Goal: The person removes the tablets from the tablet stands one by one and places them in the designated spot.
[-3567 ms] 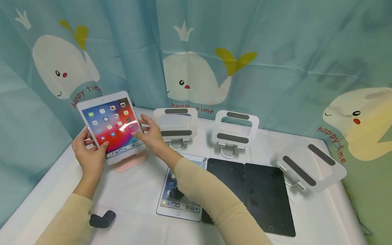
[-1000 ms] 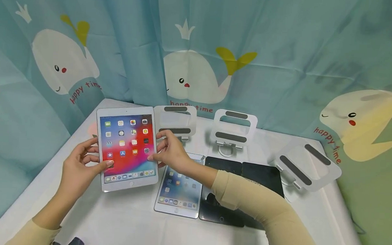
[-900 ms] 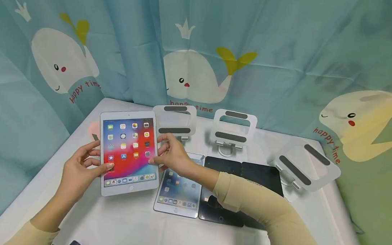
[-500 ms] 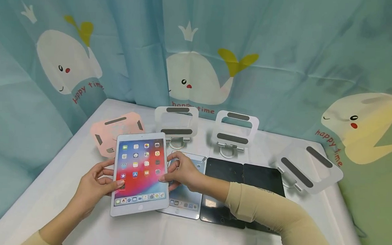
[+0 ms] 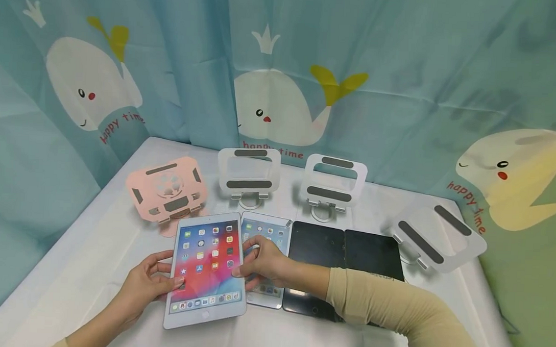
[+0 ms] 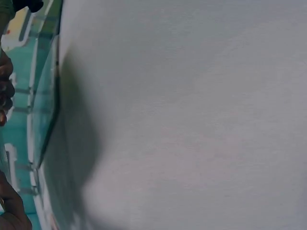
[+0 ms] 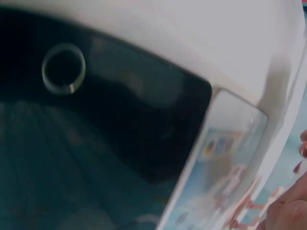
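Observation:
A white tablet (image 5: 208,263) with a lit home screen of app icons is tilted up low over the front of the table. My left hand (image 5: 143,286) grips its left edge, thumb on the screen side and fingers behind. On the opposite edge my right hand (image 5: 269,262) pinches it the same way, thumb on the glass. Just behind it stands a pink tablet stand (image 5: 167,185) bearing no tablet. Another white tablet (image 5: 271,228) lies under my right hand, partly covered by it. In the right wrist view a black tablet (image 7: 144,143) lies beside that white one.
Two black tablets, the nearer one (image 5: 316,241) and the outer one (image 5: 372,248), lie flat in a row under my right forearm. White stands line the back: a left one (image 5: 249,184), a middle one (image 5: 330,194) and a tilted right one (image 5: 441,240). A whale-print curtain (image 5: 390,121) surrounds the table.
Both hands have lifted the white tablet away from the pink stand and brought it right and down toward the table's front. The pink stand, hidden before, now shows fully.

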### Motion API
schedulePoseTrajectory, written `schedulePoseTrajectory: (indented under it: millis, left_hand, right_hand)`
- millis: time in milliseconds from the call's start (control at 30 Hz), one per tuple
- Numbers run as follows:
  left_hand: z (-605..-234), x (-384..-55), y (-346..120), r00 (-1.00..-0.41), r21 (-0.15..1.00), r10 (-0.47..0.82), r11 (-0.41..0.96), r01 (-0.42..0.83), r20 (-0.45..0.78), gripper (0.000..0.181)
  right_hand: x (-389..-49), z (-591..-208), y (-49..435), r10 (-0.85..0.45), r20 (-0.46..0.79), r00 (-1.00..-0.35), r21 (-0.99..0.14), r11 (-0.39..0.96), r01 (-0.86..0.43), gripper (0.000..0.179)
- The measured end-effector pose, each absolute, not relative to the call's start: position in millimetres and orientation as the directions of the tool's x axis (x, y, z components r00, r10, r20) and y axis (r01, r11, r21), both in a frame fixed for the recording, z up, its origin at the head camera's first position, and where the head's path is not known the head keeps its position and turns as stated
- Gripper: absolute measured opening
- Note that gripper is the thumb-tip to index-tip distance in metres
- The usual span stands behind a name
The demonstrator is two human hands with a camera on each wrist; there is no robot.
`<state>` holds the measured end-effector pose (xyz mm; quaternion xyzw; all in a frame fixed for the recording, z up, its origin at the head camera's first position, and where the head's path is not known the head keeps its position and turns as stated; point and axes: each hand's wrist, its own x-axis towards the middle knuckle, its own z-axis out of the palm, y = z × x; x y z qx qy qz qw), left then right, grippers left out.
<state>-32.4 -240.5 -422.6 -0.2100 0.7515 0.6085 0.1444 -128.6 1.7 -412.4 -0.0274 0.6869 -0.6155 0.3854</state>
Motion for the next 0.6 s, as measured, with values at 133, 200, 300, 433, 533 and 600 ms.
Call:
schedulePoseTrajectory:
  millis: [133,200,300,433,533,600]
  left_hand:
    - [-428.5,-34.0,-246.3,-0.863,0.845,-0.119,0.172,-0.506,-0.492,0.080]
    - [-430.4,-38.9,-250.6,-0.861,0.843,-0.109,0.179,-0.508,-0.496,0.079]
    - [-432.9,-47.6,-258.6,-0.859,0.836,-0.104,0.198,-0.511,-0.501,0.077]
    - [-436.9,-56.0,-266.4,-0.854,0.824,-0.095,0.229,-0.518,-0.511,0.076]
    - [-439.8,-59.5,-270.0,-0.849,0.817,-0.091,0.237,-0.526,-0.520,0.076]
    - [-441.6,-61.5,-272.0,-0.844,0.815,-0.094,0.224,-0.535,-0.528,0.075]
  right_hand:
    - [-124.5,-419.3,-3.7,-0.479,-0.531,-0.699,-0.846,0.246,0.473,0.053]
    - [-124.5,-421.9,-7.1,-0.460,-0.542,-0.704,-0.839,0.240,0.489,0.053]
    - [-124.7,-425.8,-13.7,-0.435,-0.562,-0.704,-0.825,0.223,0.520,0.052]
    - [-124.7,-430.9,-21.7,-0.410,-0.591,-0.695,-0.801,0.196,0.566,0.051]
    - [-124.3,-434.4,-26.8,-0.395,-0.603,-0.693,-0.791,0.182,0.584,0.050]
    - [-124.1,-436.5,-30.2,-0.383,-0.611,-0.693,-0.786,0.184,0.591,0.049]
